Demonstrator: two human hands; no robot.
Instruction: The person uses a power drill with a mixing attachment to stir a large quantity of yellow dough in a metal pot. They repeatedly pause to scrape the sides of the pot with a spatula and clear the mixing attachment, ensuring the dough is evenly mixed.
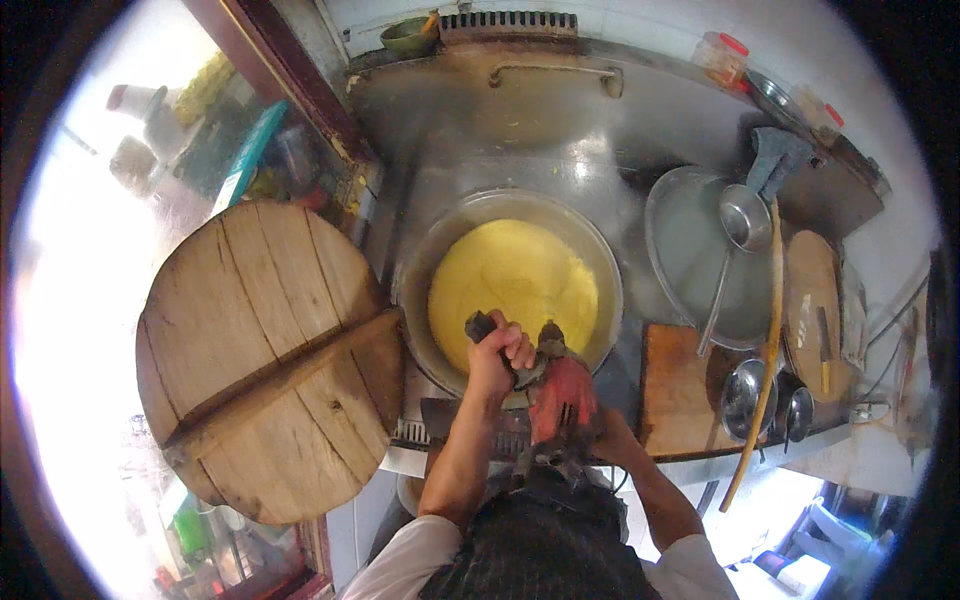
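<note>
A large metal pot (600, 300) set in the steel worktop holds a yellow, batter-like mass (510, 262). Over its near edge is a red and black power drill (559, 397), its front end pointing into the pot. My left hand (501, 356) is closed around the drill's black side handle. At the rear of the tool, my right hand (611, 439) grips the body, its fingers partly hidden. Whether a mixing rod reaches down into the yellow mass cannot be made out.
A round wooden lid (255, 300) with a crossbar lies left of the pot. To the right are a wide metal basin (675, 255), a long-handled ladle (745, 217), a wooden board (675, 390), a long wooden stick (769, 360) and metal bowls (746, 401). Jars (720, 58) line the back ledge.
</note>
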